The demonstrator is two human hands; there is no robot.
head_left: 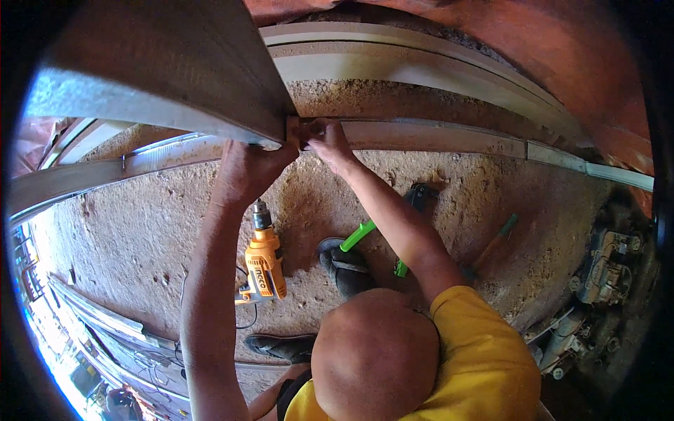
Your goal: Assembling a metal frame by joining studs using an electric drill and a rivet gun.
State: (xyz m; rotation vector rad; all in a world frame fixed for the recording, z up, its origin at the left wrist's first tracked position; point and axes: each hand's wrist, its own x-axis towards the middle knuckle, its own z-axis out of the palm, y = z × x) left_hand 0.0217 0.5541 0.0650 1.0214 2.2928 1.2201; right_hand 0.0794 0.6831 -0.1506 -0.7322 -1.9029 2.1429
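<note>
A broad grey metal beam (189, 63) slants down from the upper left to a long metal rail (435, 137) that crosses in front of me. My left hand (249, 168) grips the lower end of the beam, fingers curled at its edge. Close on its right, my right hand (328, 140) has its fingers bent and pressed together at the joint of beam and rail. What it pinches is too small and dark to tell. A small brownish piece (293, 128) shows between the hands; its kind is unclear. Below my left hand a yellow power drill (265, 270) lies on the ground.
A green-handled tool (358, 235) with a dark head lies partly under my right forearm. A brown-shafted tool (495, 245) rests farther right. Dark sandals (344, 266) are near what looks like my bent knee (375, 358). Machine parts (607, 266) stand at right; metal strips (98, 309) lie at left.
</note>
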